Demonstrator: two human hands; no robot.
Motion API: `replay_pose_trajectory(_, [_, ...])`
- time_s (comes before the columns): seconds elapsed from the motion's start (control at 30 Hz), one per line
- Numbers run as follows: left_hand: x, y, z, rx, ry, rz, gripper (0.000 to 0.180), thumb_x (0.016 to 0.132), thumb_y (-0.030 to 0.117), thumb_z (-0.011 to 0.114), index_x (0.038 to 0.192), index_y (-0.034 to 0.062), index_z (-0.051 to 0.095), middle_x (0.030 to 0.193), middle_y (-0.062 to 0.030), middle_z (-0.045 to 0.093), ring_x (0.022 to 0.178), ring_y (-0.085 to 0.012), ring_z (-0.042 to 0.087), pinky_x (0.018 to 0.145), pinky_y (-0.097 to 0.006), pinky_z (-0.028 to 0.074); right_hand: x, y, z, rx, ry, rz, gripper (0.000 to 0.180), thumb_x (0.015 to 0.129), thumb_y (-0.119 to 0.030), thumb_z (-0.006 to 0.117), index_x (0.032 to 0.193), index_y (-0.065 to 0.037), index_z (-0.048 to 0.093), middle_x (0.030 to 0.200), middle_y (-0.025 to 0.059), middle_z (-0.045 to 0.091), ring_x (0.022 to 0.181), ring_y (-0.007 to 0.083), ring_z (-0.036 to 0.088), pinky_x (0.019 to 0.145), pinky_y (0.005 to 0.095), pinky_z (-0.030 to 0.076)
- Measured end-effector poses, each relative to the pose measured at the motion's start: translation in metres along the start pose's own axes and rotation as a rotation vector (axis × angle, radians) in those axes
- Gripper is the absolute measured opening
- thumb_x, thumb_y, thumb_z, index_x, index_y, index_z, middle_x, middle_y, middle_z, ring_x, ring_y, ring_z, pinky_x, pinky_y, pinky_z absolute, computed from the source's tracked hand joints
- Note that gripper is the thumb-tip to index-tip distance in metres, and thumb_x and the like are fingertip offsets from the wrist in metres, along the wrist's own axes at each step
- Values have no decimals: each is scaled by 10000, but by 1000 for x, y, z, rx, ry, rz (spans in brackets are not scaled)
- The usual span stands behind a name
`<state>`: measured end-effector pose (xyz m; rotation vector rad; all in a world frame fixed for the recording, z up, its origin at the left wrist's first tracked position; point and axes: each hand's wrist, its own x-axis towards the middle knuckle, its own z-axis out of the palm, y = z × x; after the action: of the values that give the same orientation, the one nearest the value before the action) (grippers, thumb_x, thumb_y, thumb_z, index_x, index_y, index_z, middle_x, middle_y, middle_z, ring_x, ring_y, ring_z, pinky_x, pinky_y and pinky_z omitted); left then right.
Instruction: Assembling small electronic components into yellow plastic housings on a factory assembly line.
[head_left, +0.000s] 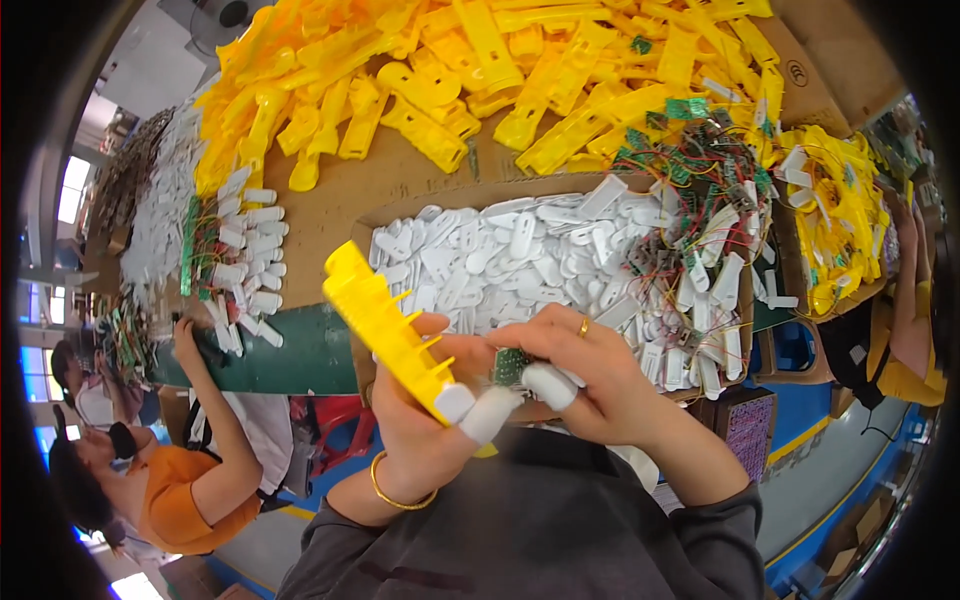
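My left hand (425,430) is closed round a long yellow plastic housing (385,330) that slants up to the left, its row of thin prongs facing right. A white end piece (454,402) sits at the housing's lower end. White covers wrap both thumbs. Close beside it, my right hand (590,370) pinches a small green circuit board (510,366) between thumb and fingers. The fingertips of both hands nearly meet at the board, and its lower part is blurred. Beyond my hands is a cardboard box (365,345) filled with small white plastic covers (490,255).
Yellow housings (440,90) are heaped along the table's far side. Wired circuit boards (690,170) tangle over the box's right side. White parts (250,245) stand in rows at left, near a co-worker in orange (200,490). Another box of yellow parts (835,230) stands at right, near another person.
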<state>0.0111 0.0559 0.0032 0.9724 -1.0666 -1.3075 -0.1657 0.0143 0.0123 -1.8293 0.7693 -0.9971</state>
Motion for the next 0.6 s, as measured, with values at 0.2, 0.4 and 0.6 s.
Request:
replay_pose_trajectory(0.2, [0,-3,-5,39,40,-216,657,663,4,726,1203,37,354,1015,-95,589,895,-147,589,787,-263,475,-12,19,13,-7,12,-132,464,687,30,630,1145,-10,569,850,104,542,721,217,533,610,277,443])
replay_pose_trajectory(0.4, [1,-11,3,13,81,-68,607,673,-80,675,1170,35,347,982,-111,608,887,-171,610,798,-280,484,-21,21,17,-366,45,-43,559,656,57,623,1203,-3,519,807,116,512,660,246,532,537,297,444])
replay_pose_trajectory(0.6, [8,-22,9,122,179,-132,546,687,-87,653,1136,34,367,933,-99,605,782,-148,604,731,-254,481,-24,15,26,-544,140,134,623,633,92,591,1238,6,471,762,128,471,608,283,517,542,336,447])
